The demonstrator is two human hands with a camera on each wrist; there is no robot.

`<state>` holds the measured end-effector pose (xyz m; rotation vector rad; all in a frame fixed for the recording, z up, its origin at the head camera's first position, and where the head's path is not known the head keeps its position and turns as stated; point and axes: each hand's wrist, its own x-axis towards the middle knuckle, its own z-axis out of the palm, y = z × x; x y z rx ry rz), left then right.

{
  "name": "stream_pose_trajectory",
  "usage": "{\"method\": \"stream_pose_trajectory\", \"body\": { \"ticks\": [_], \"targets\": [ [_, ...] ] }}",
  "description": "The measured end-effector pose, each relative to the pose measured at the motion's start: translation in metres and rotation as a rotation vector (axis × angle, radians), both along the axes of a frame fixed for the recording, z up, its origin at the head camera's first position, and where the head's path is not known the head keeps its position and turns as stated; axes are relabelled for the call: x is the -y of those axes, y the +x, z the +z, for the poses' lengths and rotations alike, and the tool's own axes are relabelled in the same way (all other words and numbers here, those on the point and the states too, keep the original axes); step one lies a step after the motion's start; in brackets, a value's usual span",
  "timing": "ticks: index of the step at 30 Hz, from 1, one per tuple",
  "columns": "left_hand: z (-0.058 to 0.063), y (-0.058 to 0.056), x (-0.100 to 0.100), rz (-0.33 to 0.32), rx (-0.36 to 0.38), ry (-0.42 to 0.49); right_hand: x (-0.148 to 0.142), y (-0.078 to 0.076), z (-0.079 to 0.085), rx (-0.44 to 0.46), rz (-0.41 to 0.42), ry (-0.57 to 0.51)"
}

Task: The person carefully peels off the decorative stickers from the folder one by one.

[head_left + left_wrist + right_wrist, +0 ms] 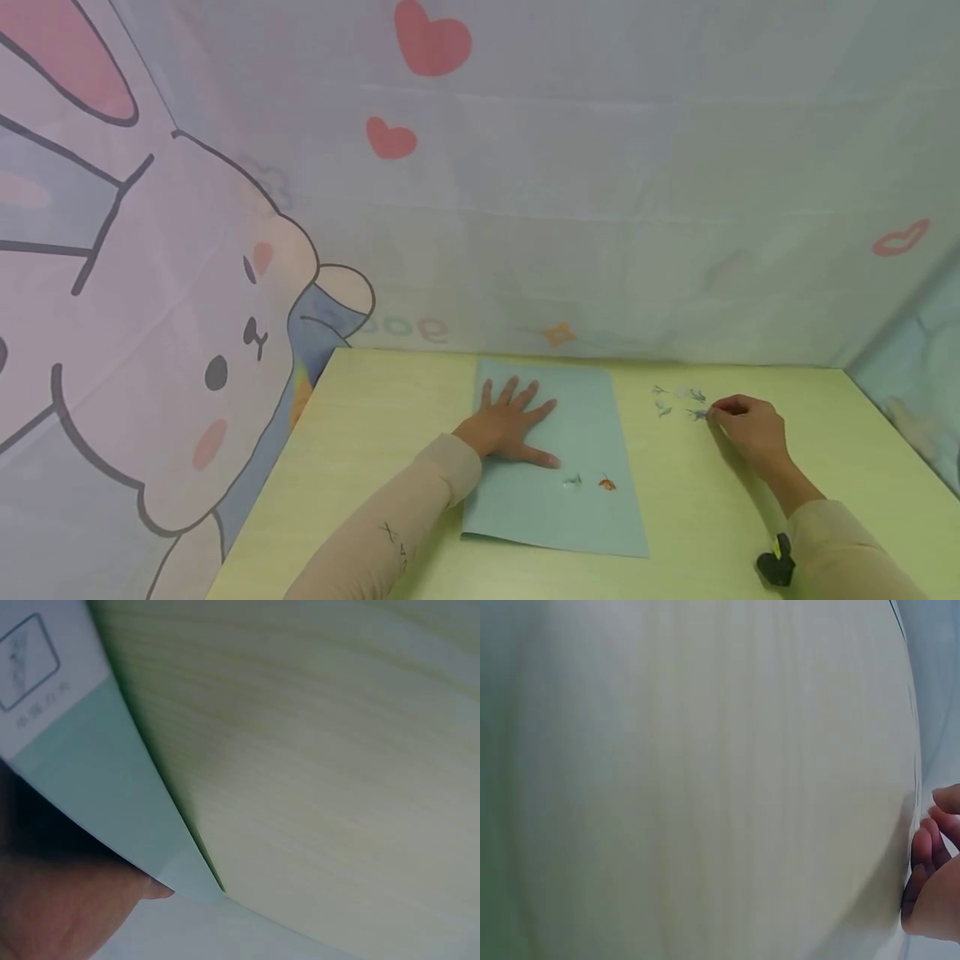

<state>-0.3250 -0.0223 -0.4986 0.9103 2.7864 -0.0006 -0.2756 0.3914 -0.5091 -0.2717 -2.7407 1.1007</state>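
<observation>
A blue-green sheet (pixel 555 529) is laid on the table (pixel 375 433), its top end close to the far edge. The left hand (pixel 513 425) is placed palm down on the left side of the sheet, with its fingers released and spread wide. On the sheet, near its right-hand lower corner, a pale green piece (pixel 573 481) and an orange-brown piece (pixel 607 483) are set apart from each other.

To the right of the sheet, near the far edge of the table, several small, pale scraps (pixel 663 409) are scattered. Among these, the right end of a bluish piece (pixel 697 414) is pinched by the curled fingers of the right hand (pixel 753 429). The details of the scraps are too small to be made out.

Beside the right sleeve (pixel 847 542) a black object (pixel 776 567) is seen; whether it is attached there cannot be told. Behind the far edge, a pale cloth (pixel 600 208) is hung, printed with pink hearts (pixel 435 46) and a large rabbit (pixel 195 333).
</observation>
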Motion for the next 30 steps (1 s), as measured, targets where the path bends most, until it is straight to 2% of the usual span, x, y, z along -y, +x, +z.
{"method": "stream_pose_trajectory", "body": {
  "ticks": [4, 5, 8, 15, 21, 25, 30],
  "targets": [
    [-0.006, -0.005, 0.0, 0.003, 0.01, 0.017, 0.008, -0.002, 0.001, -0.039, 0.001, 0.018],
    [-0.005, -0.005, 0.0, 0.001, 0.018, 0.017, 0.012, -0.002, 0.002, -0.051, 0.009, 0.023],
    [-0.012, -0.009, -0.001, 0.003, 0.015, 0.023, 0.023, -0.005, 0.003, -0.096, 0.05, 0.039],
    [0.004, 0.001, 0.0, -0.009, -0.02, -0.003, 0.051, -0.007, 0.011, -0.118, 0.175, -0.031],
    [0.011, 0.003, -0.002, -0.024, -0.054, 0.013, 0.072, -0.006, 0.015, -0.153, 0.284, -0.085],
    [0.009, 0.004, -0.001, -0.03, -0.094, 0.018, 0.086, -0.003, 0.011, -0.136, 0.378, -0.123],
    [0.005, 0.004, 0.005, -0.074, -0.155, 0.028, 0.1, 0.001, 0.007, -0.095, 0.459, -0.15]
  ]
}}
